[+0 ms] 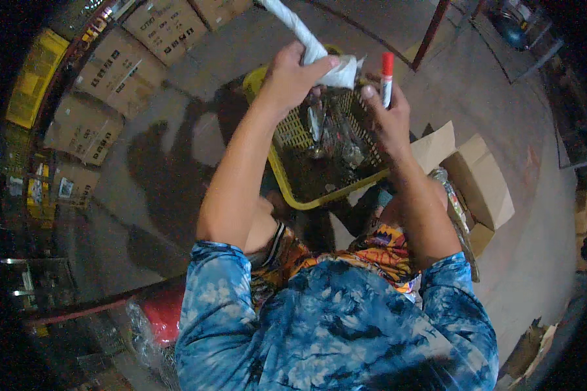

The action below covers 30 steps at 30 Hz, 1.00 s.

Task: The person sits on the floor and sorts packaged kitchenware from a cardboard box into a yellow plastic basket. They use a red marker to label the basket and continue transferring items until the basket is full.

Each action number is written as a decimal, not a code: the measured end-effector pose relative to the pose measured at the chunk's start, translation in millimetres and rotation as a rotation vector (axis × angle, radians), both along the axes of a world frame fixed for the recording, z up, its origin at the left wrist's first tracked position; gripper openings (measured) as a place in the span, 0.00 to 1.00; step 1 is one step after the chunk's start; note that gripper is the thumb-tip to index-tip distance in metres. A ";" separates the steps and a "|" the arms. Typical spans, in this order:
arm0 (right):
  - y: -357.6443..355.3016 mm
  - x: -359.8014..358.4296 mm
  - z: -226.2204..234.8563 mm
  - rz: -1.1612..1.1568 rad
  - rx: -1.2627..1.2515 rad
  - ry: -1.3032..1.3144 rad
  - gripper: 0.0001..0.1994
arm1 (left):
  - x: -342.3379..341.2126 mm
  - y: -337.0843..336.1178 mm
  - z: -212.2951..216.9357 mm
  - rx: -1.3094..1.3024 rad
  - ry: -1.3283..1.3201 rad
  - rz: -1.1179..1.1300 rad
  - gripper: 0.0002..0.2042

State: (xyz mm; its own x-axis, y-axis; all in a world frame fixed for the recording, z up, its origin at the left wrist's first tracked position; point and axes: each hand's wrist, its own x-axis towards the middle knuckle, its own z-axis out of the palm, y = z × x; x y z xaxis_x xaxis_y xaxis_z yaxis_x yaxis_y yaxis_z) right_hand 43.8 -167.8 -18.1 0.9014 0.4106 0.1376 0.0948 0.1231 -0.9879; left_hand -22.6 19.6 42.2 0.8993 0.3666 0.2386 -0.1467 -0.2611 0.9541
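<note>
Out over the yellow plastic basket (pixel 282 186), my left hand (pixel 288 79) is closed round a long, thin bundle in white wrapping (pixel 300 31). The bundle slants up past the top of the view, and its loose lower end flares out below my thumb. In my right hand (pixel 392 122) a white marker with a red cap (pixel 387 81) stands upright between the fingers. My right fingertips are close to the wrapping's loose end; whether they touch it I cannot tell. Inside the basket lie shiny metal-looking pieces (pixel 316 120) and clear plastic bags (pixel 351 151).
An open cardboard box (pixel 489 179) with plastic-wrapped contents stands by my right knee. Sealed cartons (pixel 114 72) line the left side, beside a yellow crate (pixel 36 78). Red plastic-wrapped material (pixel 163 316) is at my lower left. A metal post (pixel 430 36) rises beyond the basket.
</note>
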 end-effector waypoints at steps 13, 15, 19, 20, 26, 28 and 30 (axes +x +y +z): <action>58.3 -41.0 4.5 0.385 0.231 -0.288 0.24 | -44.8 5.3 16.2 -0.361 -0.296 0.149 0.08; 63.1 -39.6 2.8 0.365 0.209 -0.006 0.23 | -49.4 10.2 19.3 -0.310 -0.211 0.219 0.07; 74.5 -37.4 -4.0 0.380 0.201 0.237 0.19 | -76.6 42.6 20.1 0.134 0.158 0.197 0.08; 76.6 -37.9 -6.7 0.391 0.192 0.243 0.17 | -82.2 52.6 16.5 0.209 0.157 0.171 0.10; 75.4 -27.7 -10.0 0.332 -0.111 0.288 0.21 | -125.9 116.9 -55.3 0.162 0.143 0.406 0.15; 60.1 -15.1 -3.5 0.194 -0.427 0.200 0.24 | -174.2 151.9 -87.1 0.145 0.263 0.526 0.16; 37.9 -3.4 0.7 0.122 -0.446 0.173 0.23 | -243.3 188.9 -123.9 0.179 0.368 0.601 0.17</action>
